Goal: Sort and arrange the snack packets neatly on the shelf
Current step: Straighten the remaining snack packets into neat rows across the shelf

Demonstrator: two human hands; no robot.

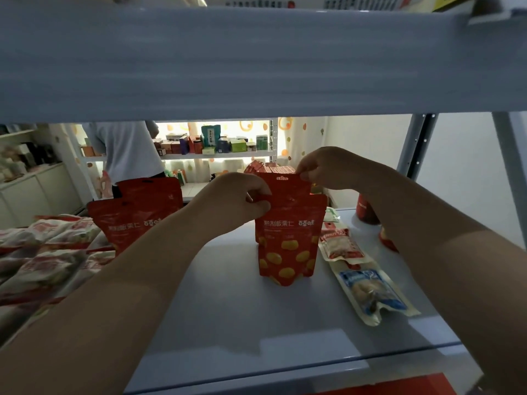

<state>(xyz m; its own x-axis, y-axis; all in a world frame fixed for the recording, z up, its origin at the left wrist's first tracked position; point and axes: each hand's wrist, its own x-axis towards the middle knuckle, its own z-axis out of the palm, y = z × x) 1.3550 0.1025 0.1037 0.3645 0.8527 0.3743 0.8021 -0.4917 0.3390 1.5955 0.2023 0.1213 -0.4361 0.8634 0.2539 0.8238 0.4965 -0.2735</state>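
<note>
Head view, forward-down, close over shelf

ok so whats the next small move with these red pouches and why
Probably slide the held pouches left to join the matching pouches standing there. The left hand and right hand already pinch their tops, they stand upright on the shelf, and bare shelf separates the two groups with the same print.
</note>
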